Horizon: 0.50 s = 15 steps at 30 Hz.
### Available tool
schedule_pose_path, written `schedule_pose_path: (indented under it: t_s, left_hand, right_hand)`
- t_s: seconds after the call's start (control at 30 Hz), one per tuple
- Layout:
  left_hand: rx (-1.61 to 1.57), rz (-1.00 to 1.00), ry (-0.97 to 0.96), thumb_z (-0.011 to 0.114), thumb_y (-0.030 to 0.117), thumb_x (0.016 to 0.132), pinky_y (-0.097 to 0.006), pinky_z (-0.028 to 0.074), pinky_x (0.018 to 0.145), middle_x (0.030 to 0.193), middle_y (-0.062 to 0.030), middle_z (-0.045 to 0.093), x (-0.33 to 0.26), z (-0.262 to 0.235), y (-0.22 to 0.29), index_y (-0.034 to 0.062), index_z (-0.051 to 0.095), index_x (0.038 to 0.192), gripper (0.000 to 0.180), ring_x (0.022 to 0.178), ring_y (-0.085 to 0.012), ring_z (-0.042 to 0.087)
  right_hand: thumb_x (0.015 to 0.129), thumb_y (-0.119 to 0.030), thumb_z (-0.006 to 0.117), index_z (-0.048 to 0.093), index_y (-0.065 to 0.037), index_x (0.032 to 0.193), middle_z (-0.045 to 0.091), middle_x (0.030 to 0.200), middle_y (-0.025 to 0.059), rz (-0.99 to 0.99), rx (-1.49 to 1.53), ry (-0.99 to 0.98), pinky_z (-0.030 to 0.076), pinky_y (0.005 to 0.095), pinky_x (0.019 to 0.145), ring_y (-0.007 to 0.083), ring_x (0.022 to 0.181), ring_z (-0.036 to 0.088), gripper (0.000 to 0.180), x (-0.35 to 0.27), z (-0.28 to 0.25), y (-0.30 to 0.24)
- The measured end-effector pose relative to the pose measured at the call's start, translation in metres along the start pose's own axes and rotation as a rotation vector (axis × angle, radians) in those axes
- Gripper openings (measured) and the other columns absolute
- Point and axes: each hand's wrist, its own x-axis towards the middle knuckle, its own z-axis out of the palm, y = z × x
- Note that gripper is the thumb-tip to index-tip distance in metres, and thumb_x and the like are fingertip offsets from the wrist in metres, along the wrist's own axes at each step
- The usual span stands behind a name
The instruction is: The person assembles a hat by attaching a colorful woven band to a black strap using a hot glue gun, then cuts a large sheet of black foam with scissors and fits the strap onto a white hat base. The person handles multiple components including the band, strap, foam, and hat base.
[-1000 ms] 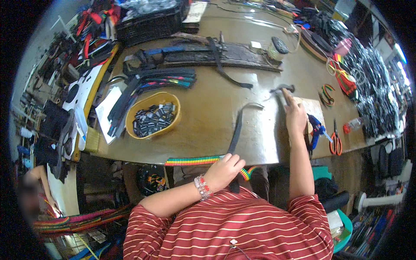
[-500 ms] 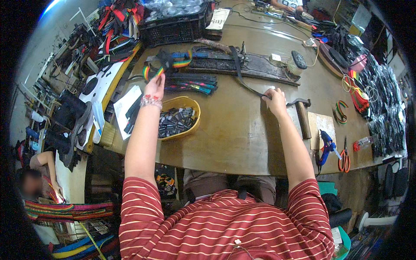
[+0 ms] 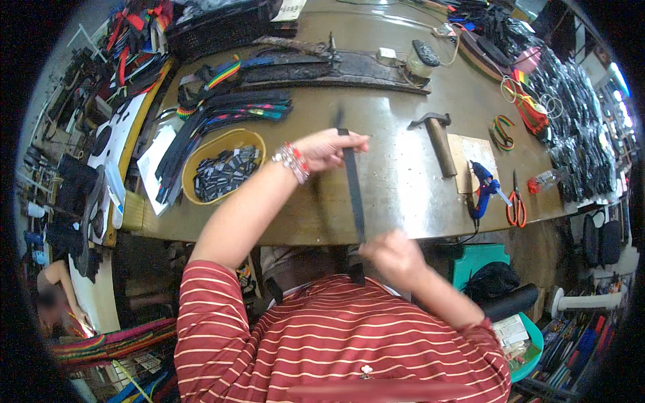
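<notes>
A black webbing strap [image 3: 353, 185] runs between my two hands over the table's front part. My left hand [image 3: 329, 148] pinches its upper part, and a short blurred end sticks up beyond the fingers. Close to my body, at the table edge, my right hand [image 3: 393, 255] is closed on the strap's lower end, smeared by motion. Left of my left hand stands a yellow basket [image 3: 190, 151] with many small black pieces in it. Behind the basket lies a bundle of black straps [image 3: 222, 111] with some coloured ends.
A hammer [image 3: 440, 144], a blue glue gun [image 3: 482, 188] and orange-handled scissors [image 3: 516, 205] lie on the right. A long dark board [image 3: 363, 72] with a jar [image 3: 422, 60] crosses the back. Plastic-wrapped goods [image 3: 578, 127] pile up at far right; another person sits at lower left.
My left hand has left the striped straps at the back left and come to the black strap. My right hand has drawn back toward my body, pulling the strap off the board.
</notes>
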Motion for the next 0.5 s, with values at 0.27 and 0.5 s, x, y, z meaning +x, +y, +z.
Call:
schedule_pose_path:
  t_s: [0.27, 0.5]
  left_hand:
    - [0.665, 0.213, 0.365, 0.07, 0.03, 0.084, -0.019, 0.044, 0.051, 0.074, 0.0039, 0.06, 0.071, -0.081, 0.075, 0.006, 0.066, 0.105, 0.033, 0.055, -0.0039, 0.051]
    - [1.361, 0.714, 0.716, 0.067, 0.023, 0.081, -0.038, 0.041, 0.098, 0.13, -0.0184, 0.044, 0.029, -0.032, -0.003, 0.0042, 0.04, 0.134, 0.062, 0.112, -0.0308, 0.051]
  right_hand:
    - [0.074, -0.01, 0.062, 0.063, -0.006, 0.094, 0.057, 0.088, 0.0045, 0.21, 0.014, -0.071, 0.043, 0.0333, 0.071, 0.0214, 0.083, 0.054, 0.021, -0.032, 0.038, 0.0]
    - [0.071, -0.014, 0.071, 0.064, -0.01, 0.088, 0.059, 0.091, 0.0009, 0.261, -0.038, 0.122, 0.041, 0.0344, 0.071, 0.0211, 0.086, 0.053, 0.019, -0.02, 0.05, 0.013]
